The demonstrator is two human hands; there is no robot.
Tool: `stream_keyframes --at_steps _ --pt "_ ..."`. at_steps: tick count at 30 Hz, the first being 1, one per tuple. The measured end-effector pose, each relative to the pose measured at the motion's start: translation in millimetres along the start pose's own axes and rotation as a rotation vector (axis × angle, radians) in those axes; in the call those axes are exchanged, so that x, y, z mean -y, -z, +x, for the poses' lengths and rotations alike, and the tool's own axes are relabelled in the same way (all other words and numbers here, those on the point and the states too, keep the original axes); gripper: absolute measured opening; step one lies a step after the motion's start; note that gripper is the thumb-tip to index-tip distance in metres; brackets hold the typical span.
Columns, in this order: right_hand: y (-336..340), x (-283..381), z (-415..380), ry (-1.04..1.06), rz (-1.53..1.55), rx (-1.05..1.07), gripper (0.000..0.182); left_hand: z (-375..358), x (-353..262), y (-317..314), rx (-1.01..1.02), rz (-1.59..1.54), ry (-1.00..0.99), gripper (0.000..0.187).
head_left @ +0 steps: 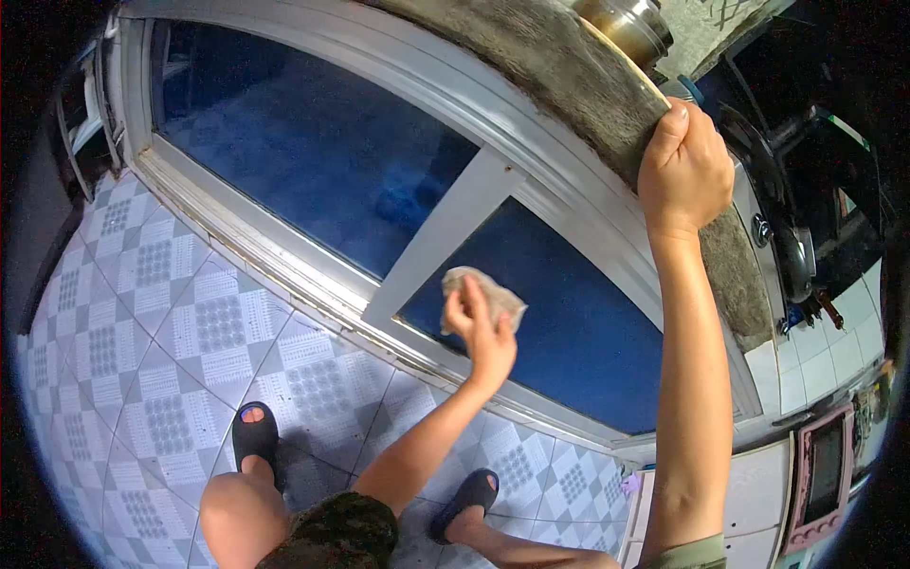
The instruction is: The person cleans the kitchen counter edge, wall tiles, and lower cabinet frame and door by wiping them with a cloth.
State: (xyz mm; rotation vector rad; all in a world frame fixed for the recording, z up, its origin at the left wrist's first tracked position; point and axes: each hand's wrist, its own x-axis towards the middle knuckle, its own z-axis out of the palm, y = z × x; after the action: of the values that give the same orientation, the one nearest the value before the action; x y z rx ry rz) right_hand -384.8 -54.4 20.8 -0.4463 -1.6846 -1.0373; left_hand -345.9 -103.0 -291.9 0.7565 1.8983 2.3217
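My left hand (pixel 483 337) presses a crumpled beige-grey rag (pixel 502 296) near the dark blue glass pane (pixel 578 313) of a white-framed sliding door, close to its middle upright (pixel 441 232). The fingers are bent over the cloth. Higher up on the right, my right hand (pixel 690 171) is closed around the edge of a rough grey stone-like ledge (pixel 569 81), with its thumb on top. That ledge runs above the door frame. A second glass pane (pixel 303 142) lies to the left of the upright.
A shiny metal pot (pixel 626 28) stands on the ledge. Dark cookware (pixel 782 228) sits at the right. Lower right are a pink-framed appliance (pixel 823 469) and white cabinets (pixel 758 493). My feet, in dark slippers (pixel 254 438), stand on patterned floor tiles (pixel 213 327).
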Motion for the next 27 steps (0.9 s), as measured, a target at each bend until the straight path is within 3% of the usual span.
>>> stream_keyframes --at_steps 4,9,12,15,16,18,22,24,27 --pt "1 1 0 -0.017 -0.003 0.02 0.027 30 -51 19 0.159 -0.268 -0.189 0.069" --pt "6 3 1 -0.049 -0.018 0.082 0.03 92 -123 72 -0.28 -0.257 -0.466 0.057" --pt "5 2 0 -0.053 0.021 0.071 0.031 134 -132 86 -0.475 -0.296 -0.458 0.041" --pt "5 3 1 -0.062 0.039 0.075 0.034 168 -105 72 -0.182 -0.193 -0.44 0.033" --pt "5 3 1 -0.063 0.043 0.075 0.034 169 -99 59 -0.13 -0.302 -0.374 0.031" --pt "6 4 1 -0.073 0.053 0.083 0.034 166 -86 46 -0.118 -0.126 -0.385 0.034" --pt "5 4 1 -0.083 0.05 0.077 0.035 165 -58 42 -0.113 -0.064 -0.404 0.038" --pt "5 3 1 -0.079 0.052 0.074 0.035 160 -38 40 -0.199 -0.002 -0.442 0.04" --pt "5 4 2 -0.082 0.062 0.069 0.035 141 -1 48 -0.197 0.053 -0.37 0.038"
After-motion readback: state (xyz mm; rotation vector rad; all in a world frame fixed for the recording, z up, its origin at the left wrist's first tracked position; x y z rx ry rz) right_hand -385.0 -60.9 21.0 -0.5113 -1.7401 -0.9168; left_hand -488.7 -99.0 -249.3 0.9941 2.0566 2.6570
